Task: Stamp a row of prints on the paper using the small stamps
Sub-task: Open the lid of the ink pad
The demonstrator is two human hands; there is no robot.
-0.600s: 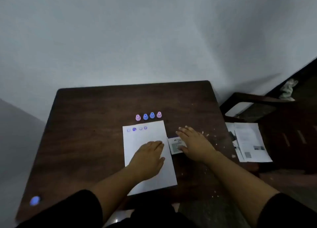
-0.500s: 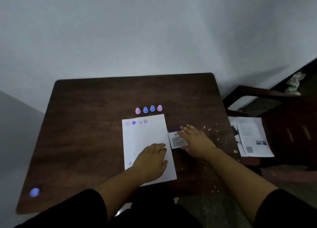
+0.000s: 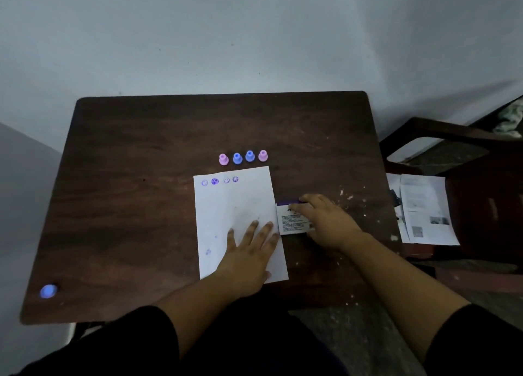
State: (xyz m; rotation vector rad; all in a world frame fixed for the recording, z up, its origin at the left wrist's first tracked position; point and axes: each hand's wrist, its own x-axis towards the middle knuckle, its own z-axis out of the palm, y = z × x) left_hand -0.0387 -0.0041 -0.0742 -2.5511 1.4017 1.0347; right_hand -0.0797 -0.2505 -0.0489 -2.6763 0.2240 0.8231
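A white sheet of paper (image 3: 235, 214) is seen lying on the dark wooden table (image 3: 127, 206), its long axis running away from the person, and a row of four purple prints (image 3: 219, 180) is already laid across its far edge. Four small stamps (image 3: 243, 157), pink, blue, blue, pink, are stood upright in a line just beyond that far edge, apart from the paper and untouched. The sheet is held down near its right side by the left hand (image 3: 249, 251), fingers straight and spread flat, nothing gripped. A small printed box (image 3: 293, 220), purple along its far edge and probably the ink pad, lies just beside the paper's right edge; it is covered by the right hand (image 3: 325, 220), fingers laid over its top, though whether it is gripped or only touched cannot be told. The stamps lie straight ahead of both hands, well beyond the fingertips, slightly nearer the left hand's line but more easily reached by the right, since the left is pinning the sheet. Compared with the earlier frames, the stamps and prints are unmoved, while the right hand has been shifted further over the box and the left-hand fingers have been opened wider on the paper. A blue cap-like object (image 3: 48, 291) sits at the near left corner of the table.
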